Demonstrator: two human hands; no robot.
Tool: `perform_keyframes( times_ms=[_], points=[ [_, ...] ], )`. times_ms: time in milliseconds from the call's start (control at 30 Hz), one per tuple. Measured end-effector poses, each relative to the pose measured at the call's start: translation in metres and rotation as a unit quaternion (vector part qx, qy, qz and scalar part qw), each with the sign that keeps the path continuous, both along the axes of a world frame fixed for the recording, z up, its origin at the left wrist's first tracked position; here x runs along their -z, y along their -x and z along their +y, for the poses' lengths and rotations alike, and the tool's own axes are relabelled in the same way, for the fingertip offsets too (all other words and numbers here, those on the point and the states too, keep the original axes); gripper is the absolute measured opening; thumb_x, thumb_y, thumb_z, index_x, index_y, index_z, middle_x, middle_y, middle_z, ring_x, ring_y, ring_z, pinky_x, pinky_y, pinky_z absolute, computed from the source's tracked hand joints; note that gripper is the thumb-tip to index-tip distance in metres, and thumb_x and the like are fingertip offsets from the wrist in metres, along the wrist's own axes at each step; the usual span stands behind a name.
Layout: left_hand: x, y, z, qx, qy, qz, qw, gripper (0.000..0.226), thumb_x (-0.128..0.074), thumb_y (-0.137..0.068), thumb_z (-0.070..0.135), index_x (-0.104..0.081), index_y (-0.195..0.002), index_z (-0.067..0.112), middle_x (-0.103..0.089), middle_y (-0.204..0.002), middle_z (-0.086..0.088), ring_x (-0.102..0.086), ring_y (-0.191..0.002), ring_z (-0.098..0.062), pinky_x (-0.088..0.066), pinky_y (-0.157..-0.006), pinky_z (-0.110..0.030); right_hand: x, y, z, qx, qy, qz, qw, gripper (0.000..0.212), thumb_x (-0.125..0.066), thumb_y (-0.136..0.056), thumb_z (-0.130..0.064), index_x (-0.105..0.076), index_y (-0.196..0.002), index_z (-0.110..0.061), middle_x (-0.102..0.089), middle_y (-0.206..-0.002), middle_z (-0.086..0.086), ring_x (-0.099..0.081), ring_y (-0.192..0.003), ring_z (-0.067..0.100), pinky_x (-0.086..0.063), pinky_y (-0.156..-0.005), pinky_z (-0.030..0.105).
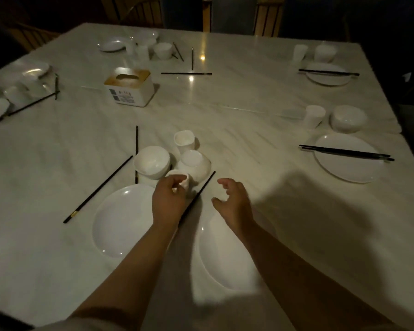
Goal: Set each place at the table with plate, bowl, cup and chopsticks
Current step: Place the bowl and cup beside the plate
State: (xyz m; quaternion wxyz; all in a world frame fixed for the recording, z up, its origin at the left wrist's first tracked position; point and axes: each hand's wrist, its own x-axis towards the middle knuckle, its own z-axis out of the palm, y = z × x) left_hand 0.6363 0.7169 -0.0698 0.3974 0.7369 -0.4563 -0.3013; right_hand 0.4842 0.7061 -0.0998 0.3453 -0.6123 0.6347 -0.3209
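Head view, the only one we have, shows our left hand (pixel 170 199) just below the frame's centre, its grip pinching the rim of a small white cup (pixel 181 181) in a crowded cluster: an upright bowl (pixel 152 162), an overturned bowl (pixel 194 164) and a second cup (pixel 184 139). Our right hand (pixel 232 199) hovers beside it, grip released, fingers loosely curved and holding nothing, likely ready for the loose chopstick (pixel 196 198) between the hands. Two plates (pixel 122 220) (pixel 225 254) lie on the pale surface (pixel 249 99) at lower centre, unsorted. Along the right edge, two places look finished, with chopsticks (pixel 344 152) laid across a plate (pixel 349 161). We judge the cup is being lifted out to start this place.
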Motion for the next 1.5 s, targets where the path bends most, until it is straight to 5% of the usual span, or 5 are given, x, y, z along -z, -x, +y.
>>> perform_keyframes(
  times_ms=[233,767,1067,1200,1500],
  points=[
    [0.001,-0.038,-0.090,0.095,-0.055,-0.029,0.994,0.034,-0.051,-0.093,0.012,-0.058,-0.126,0.017,-0.060,-0.126,-0.004,-0.056,-0.117,-0.021,-0.044,-0.095,-0.028,0.006,-0.046,-0.086,-0.074,0.057,0.100,0.991,0.087,-0.088,-0.058,-0.021,-0.048,-0.131,0.004,-0.058,-0.122,0.022,-0.056,-0.112,0.037,-0.045,-0.098,0.048],
    [0.003,-0.039,-0.129,0.145,-0.059,-0.029,0.987,0.035,-0.044,-0.096,0.010,-0.061,-0.126,0.018,-0.064,-0.124,-0.006,-0.057,-0.114,-0.023,-0.033,-0.095,-0.019,0.012,-0.037,-0.132,-0.101,-0.002,0.037,0.994,0.099,-0.092,-0.052,-0.025,-0.042,-0.136,-0.009,-0.052,-0.134,0.009,-0.049,-0.122,0.022,-0.043,-0.099,0.033],
    [-0.019,0.007,-0.087,0.281,0.062,0.160,0.944,0.056,-0.044,-0.077,-0.005,-0.058,-0.124,0.020,-0.058,-0.130,0.005,-0.052,-0.121,-0.009,-0.043,-0.101,-0.023,-0.033,0.035,-0.062,-0.002,-0.167,-0.353,0.921,0.026,-0.069,-0.084,-0.026,-0.058,-0.106,-0.016,-0.064,-0.092,0.002,-0.062,-0.086,0.015,-0.053,-0.079,0.030],
    [-0.009,0.050,-0.053,0.252,0.070,0.090,0.961,0.042,-0.050,-0.090,0.000,-0.061,-0.123,0.022,-0.062,-0.118,0.007,-0.058,-0.104,0.000,-0.041,-0.087,-0.006,-0.026,0.066,-0.023,0.088,-0.188,-0.331,0.921,0.074,-0.058,-0.075,-0.067,-0.057,-0.121,-0.008,-0.066,-0.109,0.018,-0.066,-0.098,0.031,-0.059,-0.074,0.044],
    [0.013,0.133,-0.006,0.216,-0.060,0.142,0.964,0.029,-0.067,-0.086,0.018,-0.062,-0.115,0.022,-0.064,-0.107,-0.001,-0.066,-0.086,-0.022,-0.058,-0.054,-0.024,-0.012,0.131,0.055,0.301,-0.090,-0.199,0.928,0.018,-0.038,-0.098,-0.030,-0.052,-0.106,-0.023,-0.061,-0.100,0.012,-0.060,-0.073,0.028,-0.041,-0.037,0.019]
  ],
)
